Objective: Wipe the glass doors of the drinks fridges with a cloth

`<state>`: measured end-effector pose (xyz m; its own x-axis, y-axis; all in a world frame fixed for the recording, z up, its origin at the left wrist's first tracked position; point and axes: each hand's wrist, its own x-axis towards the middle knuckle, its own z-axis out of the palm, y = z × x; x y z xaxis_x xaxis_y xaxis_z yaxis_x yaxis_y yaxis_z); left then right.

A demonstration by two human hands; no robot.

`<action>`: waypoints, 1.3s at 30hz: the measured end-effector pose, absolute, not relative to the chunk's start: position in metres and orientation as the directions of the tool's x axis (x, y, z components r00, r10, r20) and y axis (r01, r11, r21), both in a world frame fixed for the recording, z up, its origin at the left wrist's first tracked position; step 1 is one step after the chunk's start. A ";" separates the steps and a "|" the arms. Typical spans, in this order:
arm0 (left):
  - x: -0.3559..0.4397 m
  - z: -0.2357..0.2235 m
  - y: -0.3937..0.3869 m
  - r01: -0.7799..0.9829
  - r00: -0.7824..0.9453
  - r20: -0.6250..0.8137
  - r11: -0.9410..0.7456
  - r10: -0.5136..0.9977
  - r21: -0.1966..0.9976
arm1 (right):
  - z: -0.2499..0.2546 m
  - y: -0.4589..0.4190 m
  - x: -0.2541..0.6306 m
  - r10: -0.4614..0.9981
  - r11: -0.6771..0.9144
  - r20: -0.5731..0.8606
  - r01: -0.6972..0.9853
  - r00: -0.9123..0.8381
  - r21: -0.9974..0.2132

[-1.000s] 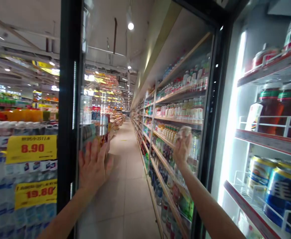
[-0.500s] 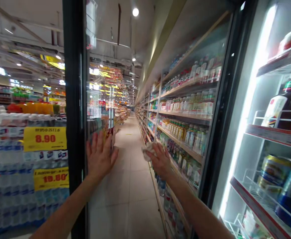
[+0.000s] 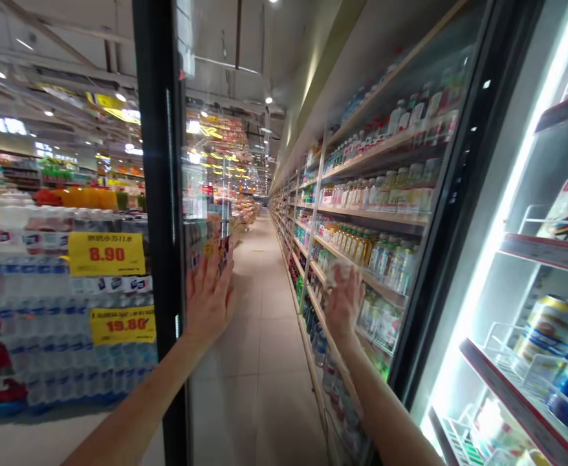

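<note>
Through the head camera I look into a tall clear glass door with a black frame (image 3: 159, 194), its left post running from eleven o'clock down to seven. At eight o'clock I have the bare left hand (image 3: 209, 298), back toward me, looking laid flat on the pane just beside that post; its fingers are straight and a little spread, the thumb standing apart. Between four and five o'clock is the bare right hand (image 3: 345, 301), fingers bent and fairly close together over a small, pale, crumpled cloth (image 3: 336, 273). The cloth sits bunched at the fingers, against or close to the glass; blur hides which fingertips pinch it, and I cannot tell how hard they press. Past the pane, between two and three o'clock, I see wooden-edged shelves (image 3: 376, 214) lined with capped drink bottles (image 3: 391, 193), and a beige tiled floor (image 3: 264, 291) runs from the centre down to six. At three o'clock a bright white light strip (image 3: 521, 171) edges a cooler, with a gold, white and blue can (image 3: 553, 330) behind white wire rails at four. Toward nine, outside the door, yellow price signs (image 3: 107, 254) reading 8.90 and 19.80 front stacked clear bottles (image 3: 65, 340).
</note>
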<state>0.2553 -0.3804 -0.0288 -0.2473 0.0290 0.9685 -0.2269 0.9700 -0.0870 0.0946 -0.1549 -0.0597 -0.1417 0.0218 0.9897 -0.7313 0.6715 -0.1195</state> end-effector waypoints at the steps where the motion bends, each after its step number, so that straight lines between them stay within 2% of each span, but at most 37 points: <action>1: 0.257 -0.038 -0.380 -0.221 -0.265 0.963 0.970 0.043 -0.104 | -0.057 -0.148 0.088 0.152 0.667 0.972 -0.707 -0.180 -0.235; 2: 0.259 -0.047 -0.380 -0.218 -0.277 0.959 0.969 0.054 -0.118 | -0.057 -0.146 0.086 0.245 0.649 0.947 -0.690 -0.208 -0.319; 3: 0.260 -0.055 -0.380 -0.219 -0.275 0.959 0.967 0.064 -0.127 | -0.059 -0.148 0.088 0.276 0.632 0.935 -0.691 -0.224 -0.352; 4: 0.260 -0.062 -0.380 -0.221 -0.268 0.961 0.966 0.069 -0.131 | -0.063 -0.155 0.095 0.238 0.623 0.946 -0.712 -0.220 -0.322; 5: 0.261 -0.065 -0.380 -0.225 -0.261 0.963 0.966 0.067 -0.128 | -0.069 -0.165 0.104 0.139 0.619 0.972 -0.750 -0.190 -0.235; 7: 0.261 -0.068 -0.381 -0.222 -0.257 0.964 0.967 0.064 -0.123 | -0.079 -0.185 0.123 -0.183 0.553 0.982 -0.830 -0.042 0.068; 8: 0.261 -0.067 -0.382 -0.216 -0.258 0.964 0.968 0.067 -0.125 | -0.080 -0.191 0.128 -0.328 0.491 0.944 -0.846 0.042 0.208; 9: 0.262 -0.065 -0.382 -0.209 -0.262 0.963 0.970 0.069 -0.127 | -0.078 -0.192 0.129 -0.407 0.446 0.907 -0.845 0.102 0.295; 10: 0.262 -0.064 -0.383 -0.206 -0.267 0.961 0.970 0.072 -0.129 | -0.071 -0.190 0.126 -0.408 0.449 0.905 -0.838 0.118 0.312; 11: 0.263 -0.063 -0.384 -0.208 -0.274 0.959 0.969 0.074 -0.134 | -0.062 -0.185 0.121 -0.335 0.497 0.938 -0.830 0.086 0.254; 14: 0.263 -0.063 -0.385 -0.242 -0.296 0.952 0.958 0.080 -0.155 | -0.036 -0.174 0.105 0.103 0.626 0.990 -0.768 -0.094 -0.138; 15: 0.263 -0.064 -0.386 -0.254 -0.304 0.950 0.954 0.076 -0.157 | -0.036 -0.177 0.106 0.150 0.623 0.981 -0.759 -0.121 -0.189; 16: 0.263 -0.064 -0.386 -0.263 -0.306 0.949 0.952 0.073 -0.158 | -0.040 -0.181 0.112 0.104 0.615 0.987 -0.771 -0.124 -0.162; 19: 0.263 -0.065 -0.387 -0.264 -0.304 0.950 0.951 0.076 -0.161 | -0.074 -0.195 0.132 -0.288 0.505 0.957 -0.847 0.016 0.166; 20: 0.263 -0.065 -0.387 -0.260 -0.301 0.950 0.952 0.078 -0.160 | -0.086 -0.194 0.134 -0.368 0.469 0.929 -0.853 0.048 0.230; 21: 0.263 -0.065 -0.387 -0.255 -0.298 0.951 0.953 0.080 -0.161 | -0.094 -0.187 0.130 -0.393 0.466 0.919 -0.851 0.046 0.242; 22: 0.263 -0.065 -0.387 -0.252 -0.294 0.952 0.955 0.081 -0.159 | -0.098 -0.176 0.121 -0.360 0.501 0.933 -0.843 0.004 0.197; 23: 0.263 -0.064 -0.386 -0.251 -0.290 0.954 0.955 0.079 -0.156 | -0.098 -0.161 0.108 -0.264 0.564 0.962 -0.821 -0.074 0.091; 25: 0.263 -0.064 -0.384 -0.251 -0.279 0.957 0.957 0.073 -0.147 | -0.092 -0.131 0.081 0.087 0.643 0.966 -0.727 -0.242 -0.240; 26: 0.263 -0.065 -0.382 -0.250 -0.278 0.958 0.958 0.070 -0.143 | -0.089 -0.122 0.072 0.257 0.623 0.922 -0.679 -0.291 -0.388; 27: 0.263 -0.065 -0.382 -0.247 -0.275 0.959 0.959 0.068 -0.139 | -0.088 -0.117 0.069 0.369 0.587 0.872 -0.646 -0.322 -0.487; 28: 0.262 -0.065 -0.381 -0.243 -0.274 0.960 0.961 0.064 -0.133 | -0.089 -0.119 0.071 0.415 0.559 0.847 -0.641 -0.332 -0.526; 29: 0.262 -0.066 -0.381 -0.237 -0.273 0.960 0.963 0.062 -0.130 | -0.093 -0.127 0.078 0.382 0.557 0.865 -0.666 -0.326 -0.497; 30: 0.261 -0.066 -0.381 -0.231 -0.270 0.961 0.965 0.061 -0.126 | -0.098 -0.137 0.088 0.271 0.574 0.912 -0.709 -0.307 -0.410; 32: 0.260 -0.067 -0.382 -0.222 -0.259 0.963 0.966 0.069 -0.129 | -0.107 -0.157 0.106 -0.071 0.578 0.975 -0.805 -0.212 -0.133; 33: 0.259 -0.067 -0.383 -0.218 -0.256 0.964 0.967 0.071 -0.130 | -0.110 -0.161 0.110 -0.198 0.564 0.966 -0.826 -0.166 -0.026; 34: 0.259 -0.067 -0.384 -0.214 -0.255 0.964 0.968 0.074 -0.131 | -0.110 -0.158 0.109 -0.254 0.563 0.956 -0.826 -0.145 0.024; 35: 0.259 -0.066 -0.384 -0.210 -0.254 0.964 0.969 0.073 -0.129 | -0.108 -0.150 0.102 -0.214 0.589 0.964 -0.808 -0.160 -0.004; 37: 0.259 -0.066 -0.384 -0.204 -0.258 0.964 0.971 0.069 -0.124 | -0.099 -0.125 0.080 0.084 0.654 0.967 -0.719 -0.242 -0.237; 38: 0.259 -0.066 -0.384 -0.205 -0.262 0.963 0.971 0.064 -0.120 | -0.094 -0.114 0.069 0.248 0.644 0.930 -0.671 -0.271 -0.367; 39: 0.259 -0.066 -0.384 -0.211 -0.267 0.962 0.970 0.060 -0.120 | -0.090 -0.108 0.061 0.353 0.622 0.892 -0.640 -0.284 -0.450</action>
